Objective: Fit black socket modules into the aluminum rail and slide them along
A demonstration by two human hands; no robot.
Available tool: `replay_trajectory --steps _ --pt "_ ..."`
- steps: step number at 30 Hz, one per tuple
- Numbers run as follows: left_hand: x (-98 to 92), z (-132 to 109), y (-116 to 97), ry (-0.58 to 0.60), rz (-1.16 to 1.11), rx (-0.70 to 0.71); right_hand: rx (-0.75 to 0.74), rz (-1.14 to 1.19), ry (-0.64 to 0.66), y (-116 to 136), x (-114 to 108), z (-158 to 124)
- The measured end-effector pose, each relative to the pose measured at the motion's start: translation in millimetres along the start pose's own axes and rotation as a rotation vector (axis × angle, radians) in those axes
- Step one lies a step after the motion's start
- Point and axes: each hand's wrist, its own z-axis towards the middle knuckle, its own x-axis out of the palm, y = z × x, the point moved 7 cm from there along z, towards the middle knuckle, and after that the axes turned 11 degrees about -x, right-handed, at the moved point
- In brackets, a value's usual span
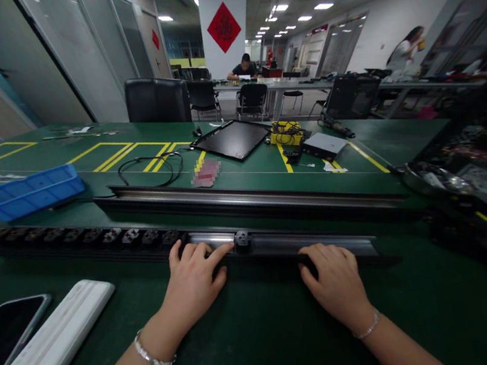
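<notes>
A long dark metal rail [307,240] lies across the green table in front of me. Several small black sockets [109,234] sit in a row along its left part. My left hand [194,278] rests on the rail with fingers stretched out, the index fingertip touching a small black clip [241,239] on it. My right hand [336,281] lies palm down on the rail's near edge further right, fingers curled over it. A second, longer rail [246,197] lies parallel just behind.
A white bar [44,352] and a phone [0,331] lie at the near left. A blue tray [29,191], a black cable [154,168], a black panel [232,139] and yellow box [285,133] sit further back. People sit at far tables.
</notes>
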Motion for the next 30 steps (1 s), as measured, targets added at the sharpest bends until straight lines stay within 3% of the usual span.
replay_trajectory --steps 9,30 --pt "6.8 -15 -26 -0.026 -0.019 0.193 0.006 0.016 0.019 -1 2 0" --pt "3.5 -8 -21 0.059 -0.129 0.125 0.019 0.027 0.028 0 1 0"
